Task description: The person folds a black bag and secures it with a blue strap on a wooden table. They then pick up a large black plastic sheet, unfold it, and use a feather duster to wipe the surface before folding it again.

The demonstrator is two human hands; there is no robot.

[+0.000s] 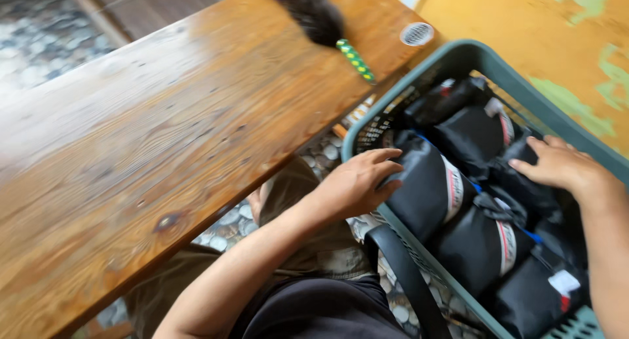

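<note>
A grey-green plastic basket at the right holds several black rolled fabric bundles with white and red labels. My left hand reaches over the basket's near rim and grips one black bundle at its left end. Over on the far side, my right hand lies flat on another black bundle, fingers spread, not closed around it.
A long wooden table fills the left. A dark feather duster with a green and yellow handle and a small round white disc lie at its far end. Pebbled floor shows below. A yellow painted surface lies behind the basket.
</note>
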